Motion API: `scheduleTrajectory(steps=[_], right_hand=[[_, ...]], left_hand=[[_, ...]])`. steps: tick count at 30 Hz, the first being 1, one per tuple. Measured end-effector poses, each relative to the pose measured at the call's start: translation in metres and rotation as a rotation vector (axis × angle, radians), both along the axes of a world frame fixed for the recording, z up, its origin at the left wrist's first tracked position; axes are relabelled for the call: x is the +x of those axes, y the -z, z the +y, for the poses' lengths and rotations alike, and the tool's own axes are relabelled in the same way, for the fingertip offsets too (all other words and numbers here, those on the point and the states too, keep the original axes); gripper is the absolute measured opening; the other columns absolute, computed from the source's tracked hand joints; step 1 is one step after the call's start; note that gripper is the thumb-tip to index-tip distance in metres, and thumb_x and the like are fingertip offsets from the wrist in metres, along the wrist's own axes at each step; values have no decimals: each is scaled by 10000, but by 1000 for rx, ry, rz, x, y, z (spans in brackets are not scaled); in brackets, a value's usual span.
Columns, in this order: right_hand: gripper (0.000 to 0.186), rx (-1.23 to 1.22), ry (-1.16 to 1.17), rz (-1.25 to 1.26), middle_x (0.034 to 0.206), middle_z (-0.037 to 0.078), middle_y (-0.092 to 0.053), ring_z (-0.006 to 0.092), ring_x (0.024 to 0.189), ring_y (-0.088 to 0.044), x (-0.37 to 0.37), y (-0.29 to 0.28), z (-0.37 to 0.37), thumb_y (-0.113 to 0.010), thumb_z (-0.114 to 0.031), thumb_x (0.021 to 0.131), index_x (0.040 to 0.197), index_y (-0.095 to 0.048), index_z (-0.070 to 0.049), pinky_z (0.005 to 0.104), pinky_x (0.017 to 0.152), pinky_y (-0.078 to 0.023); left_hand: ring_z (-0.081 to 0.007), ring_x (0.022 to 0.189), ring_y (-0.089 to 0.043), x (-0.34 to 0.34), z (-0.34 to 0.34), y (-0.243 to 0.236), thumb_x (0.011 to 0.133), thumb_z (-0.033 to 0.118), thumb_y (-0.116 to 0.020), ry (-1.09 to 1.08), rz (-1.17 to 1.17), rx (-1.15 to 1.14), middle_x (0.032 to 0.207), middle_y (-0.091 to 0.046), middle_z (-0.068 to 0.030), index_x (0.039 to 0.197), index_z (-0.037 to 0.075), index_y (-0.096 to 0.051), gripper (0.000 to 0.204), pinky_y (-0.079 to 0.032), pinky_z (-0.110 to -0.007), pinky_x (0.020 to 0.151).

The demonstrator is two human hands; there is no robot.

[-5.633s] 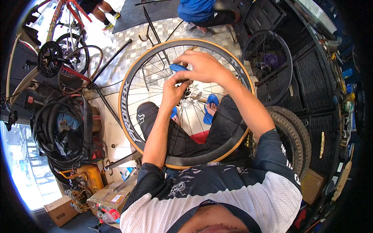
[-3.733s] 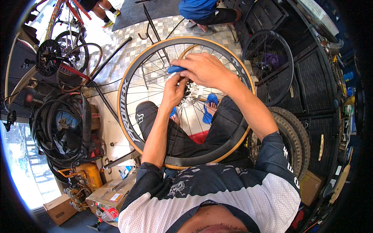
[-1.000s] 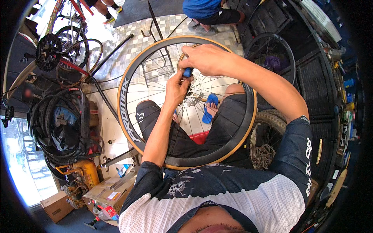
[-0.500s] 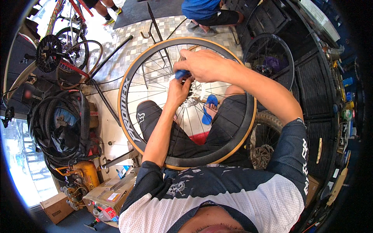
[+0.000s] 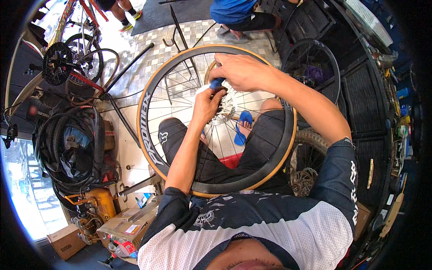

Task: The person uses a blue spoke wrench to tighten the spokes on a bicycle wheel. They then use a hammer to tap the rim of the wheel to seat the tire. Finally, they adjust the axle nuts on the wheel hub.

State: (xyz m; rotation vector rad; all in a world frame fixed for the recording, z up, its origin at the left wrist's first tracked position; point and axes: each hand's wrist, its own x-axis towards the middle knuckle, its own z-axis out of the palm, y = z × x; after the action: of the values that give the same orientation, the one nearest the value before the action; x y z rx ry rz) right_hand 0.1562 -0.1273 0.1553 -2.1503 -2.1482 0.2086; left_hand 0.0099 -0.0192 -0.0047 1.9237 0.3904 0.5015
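A bicycle wheel (image 5: 234, 186) with a dark rim and tan-edged tyre lies across my thighs. At its hub is a silver disc brake rotor (image 5: 230, 107). My right hand (image 5: 243, 74) comes over the wheel from the right, closed around a blue-handled tool (image 5: 217, 83). The tool's tip is hidden, so its exact kind does not show. My left hand (image 5: 207, 104) is beside the hub, fingers pinched together just below the blue handle. Whatever lies between those fingertips is too small to make out.
Bikes (image 5: 58, 63) stand at the upper left, above a pile of black tyres (image 5: 67, 148). A yellow compressor (image 5: 99, 202) and cardboard box (image 5: 130, 225) sit lower left. Black drawers (image 5: 364, 99) line the right, with another wheel (image 5: 335, 67) alongside. A person in blue (image 5: 231, 11) crouches ahead.
My right hand and the blue handle have shifted slightly right, and the handle's angle has changed. My left hand stays at the hub, its fingertips moved a little. The wheel stays in place.
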Motion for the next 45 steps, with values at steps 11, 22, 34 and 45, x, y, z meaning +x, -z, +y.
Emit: scheduleTrajectory(steps=[11, 22, 34, 45], right_hand=[[323, -23, 260, 36, 1054, 153, -631, 359, 1130, -628, -10, -1, 13, -726, -166, 899, 1222, -723, -163, 457, 917, -527], [327, 264, 13, 279, 1129, 109, -520, 307, 1107, -579, 29, 38, -38, -636, 43, 853, 1085, -724, -171, 401, 879, -541], [395, 483, 751, 1707, 1076, 66, -710, 128, 866, -718, 8, 136, 39, -660, -238, 1057, 1402, -537, -90, 258, 719, -594], [588, 358, 93, 441, 1139, 187, -727, 388, 1038, -704, 7, 70, 23, -650, -6, 936, 1491, -569, -184, 464, 904, -550]], left_hand=[[-202, 789, -725, 0, 0, -5, 965, 101, -679, -10, 2, 43, 872, -770, -152, 1079, 3, -763, 172, -546, -349, 732], [-182, 881, -753, 8, 2, 6, 974, 119, -706, -48, -76, 54, 945, -791, -136, 1148, 0, -754, 216, -573, -323, 798], [-162, 852, -735, 11, 0, 1, 927, 93, -754, -98, 75, -78, 902, -777, -112, 1129, -33, -729, 239, -576, -319, 775], [-163, 996, -724, -30, 59, -11, 1030, 200, -695, -103, -139, -340, 1098, -764, -120, 1316, -14, -682, 357, -599, -305, 840]])
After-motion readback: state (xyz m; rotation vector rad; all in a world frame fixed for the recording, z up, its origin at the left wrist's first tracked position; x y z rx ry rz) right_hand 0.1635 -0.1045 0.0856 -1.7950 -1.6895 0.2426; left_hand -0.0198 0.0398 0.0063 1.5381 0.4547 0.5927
